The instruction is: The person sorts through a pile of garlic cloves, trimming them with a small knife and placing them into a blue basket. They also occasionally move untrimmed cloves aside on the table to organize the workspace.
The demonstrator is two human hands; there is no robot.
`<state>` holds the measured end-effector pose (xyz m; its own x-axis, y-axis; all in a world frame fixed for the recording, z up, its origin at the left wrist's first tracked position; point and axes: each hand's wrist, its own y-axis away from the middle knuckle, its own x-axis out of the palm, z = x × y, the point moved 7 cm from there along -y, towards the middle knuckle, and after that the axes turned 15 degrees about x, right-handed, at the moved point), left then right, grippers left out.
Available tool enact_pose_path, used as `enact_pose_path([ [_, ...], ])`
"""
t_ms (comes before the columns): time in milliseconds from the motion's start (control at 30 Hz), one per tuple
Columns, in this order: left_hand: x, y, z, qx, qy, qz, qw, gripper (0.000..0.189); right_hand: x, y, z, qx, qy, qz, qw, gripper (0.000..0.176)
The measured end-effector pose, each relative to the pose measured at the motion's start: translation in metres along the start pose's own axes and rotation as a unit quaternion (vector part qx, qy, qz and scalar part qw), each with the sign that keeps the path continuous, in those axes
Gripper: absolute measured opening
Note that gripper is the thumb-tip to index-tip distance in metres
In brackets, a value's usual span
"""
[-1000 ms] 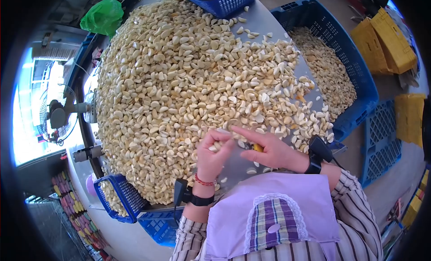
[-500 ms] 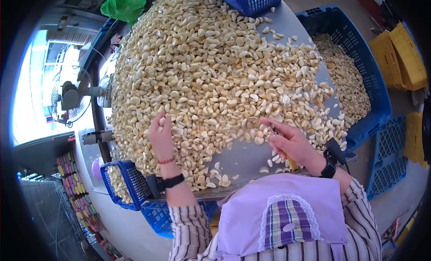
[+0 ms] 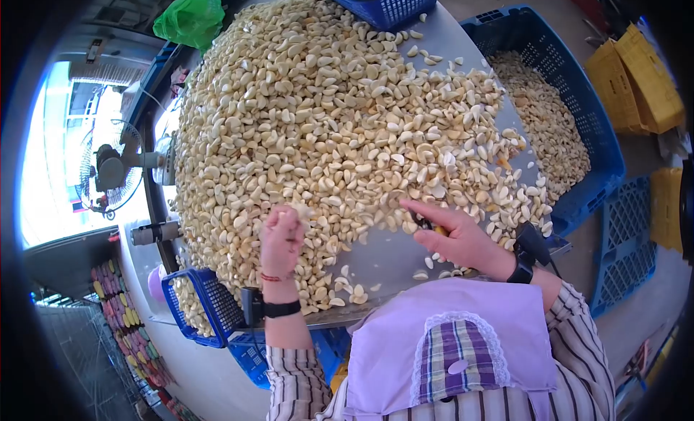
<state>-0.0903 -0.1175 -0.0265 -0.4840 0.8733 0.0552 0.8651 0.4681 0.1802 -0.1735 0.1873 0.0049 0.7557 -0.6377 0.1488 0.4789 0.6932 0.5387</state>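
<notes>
A wide heap of pale, curved pieces, like cashews or garlic cloves, covers the metal table. My left hand is over the heap's near left part, fingers curled in and slightly blurred; what they hold, if anything, I cannot make out. To the right, my right hand grips a small yellow-handled tool with a dark front end, mostly hidden by the fingers. Its index finger points out over the heap's near edge, beside a bare patch of the metal table.
A large blue crate of smaller pieces stands at the right. Blue baskets sit at the far edge and near left. A fan is at left, a green bag far left, yellow crates far right.
My left hand has moved slightly right and nearer, its fingers curling in. My right hand has shifted a little left and turned, so the tool's handle shows less. The view has shifted slightly.
</notes>
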Motion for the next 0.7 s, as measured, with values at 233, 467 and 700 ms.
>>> enact_pose_path([
  [233, 0.115, 0.061, 0.029, -0.109, 0.241, -0.01, 0.964, 0.012, 0.013, 0.0, 0.002, -0.047, 0.151, -0.022, 0.987, 0.07],
  [467, 0.14, 0.082, 0.022, -0.077, 0.154, 0.044, 0.984, 0.016, 0.017, 0.0, 0.0, -0.035, 0.14, 0.008, 0.989, 0.072],
  [700, 0.137, 0.079, 0.019, -0.038, 0.145, 0.009, 0.989, 0.013, 0.022, -0.008, -0.008, -0.149, 0.098, -0.017, 0.984, 0.074],
])
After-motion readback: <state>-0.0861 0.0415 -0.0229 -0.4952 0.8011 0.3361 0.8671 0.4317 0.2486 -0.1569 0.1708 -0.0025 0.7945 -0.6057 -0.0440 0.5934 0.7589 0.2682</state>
